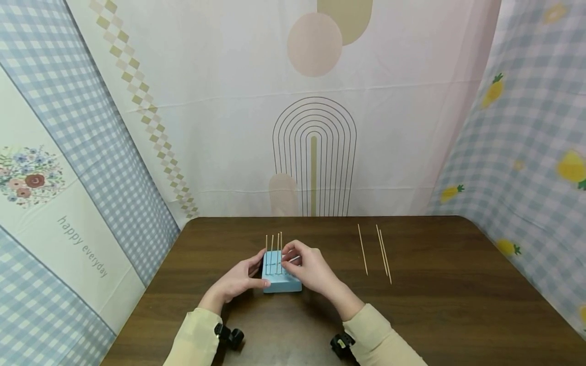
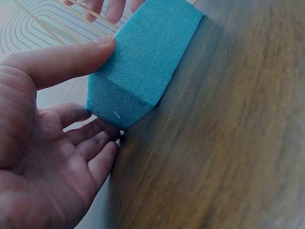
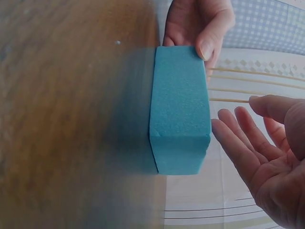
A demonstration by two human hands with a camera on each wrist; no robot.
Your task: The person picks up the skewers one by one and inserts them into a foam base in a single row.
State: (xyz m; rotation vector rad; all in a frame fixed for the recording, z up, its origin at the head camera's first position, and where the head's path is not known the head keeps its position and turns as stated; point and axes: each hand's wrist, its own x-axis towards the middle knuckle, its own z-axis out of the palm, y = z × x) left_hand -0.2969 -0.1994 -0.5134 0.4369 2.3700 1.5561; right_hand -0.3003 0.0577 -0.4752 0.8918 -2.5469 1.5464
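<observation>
A light blue foam block [image 1: 282, 286] lies on the table, with several thin wooden skewers [image 1: 267, 254] standing upright in a row in its top. My left hand [image 1: 238, 279] holds the block's left end, thumb on the front edge and fingers round the far side. At the right of the row, my right hand [image 1: 312, 267] pinches one skewer [image 3: 229, 100] above the block; the thumb tip shows against it in the right wrist view, while the opposing fingertip is partly hidden. The other right-hand fingers spread loosely near the block's top.
On the dark wooden table [image 1: 435, 305], three loose skewers lie to the right: a single skewer [image 1: 362, 249] and a close pair [image 1: 384, 254]. A patterned white cloth [image 1: 229, 152] hangs behind the table, with checked cloths at both sides.
</observation>
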